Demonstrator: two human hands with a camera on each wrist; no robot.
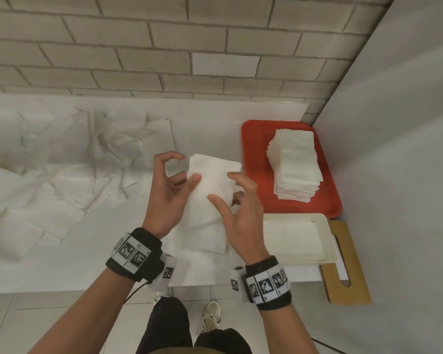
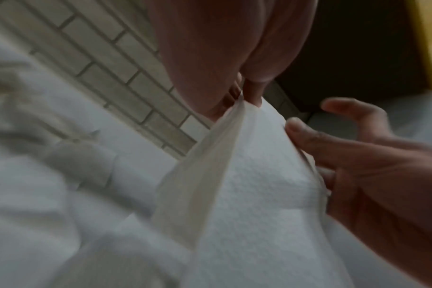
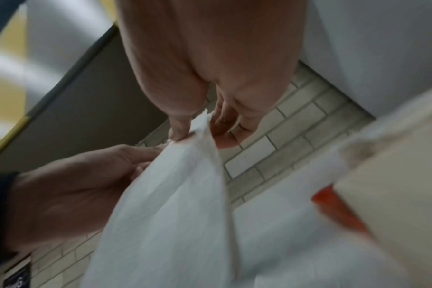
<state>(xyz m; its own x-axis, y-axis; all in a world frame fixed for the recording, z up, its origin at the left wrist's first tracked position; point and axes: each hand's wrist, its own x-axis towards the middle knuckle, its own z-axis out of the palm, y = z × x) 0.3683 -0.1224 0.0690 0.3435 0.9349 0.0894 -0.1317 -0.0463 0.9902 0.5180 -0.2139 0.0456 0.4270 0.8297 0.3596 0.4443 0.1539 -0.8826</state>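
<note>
A white paper napkin point(image 1: 205, 213) hangs half folded above the white table point(image 1: 202, 116), held between both hands. My left hand point(image 1: 189, 176) pinches its upper left edge, thumb in front and fingers behind. My right hand point(image 1: 223, 187) grips its right side with thumb and forefinger on the front. In the left wrist view the left hand point(image 2: 244, 97) pinches the top of the napkin point(image 2: 247, 194). In the right wrist view the right hand point(image 3: 200, 128) pinches the edge of the napkin point(image 3: 165, 204).
A red tray point(image 1: 253, 154) at the right carries a tall stack of folded napkins point(image 1: 294, 164). In front of it a cream tray point(image 1: 327, 236) rests on a wooden board point(image 1: 351, 277). Several loose crumpled napkins point(image 1: 62, 162) cover the table's left. A grey wall stands at right.
</note>
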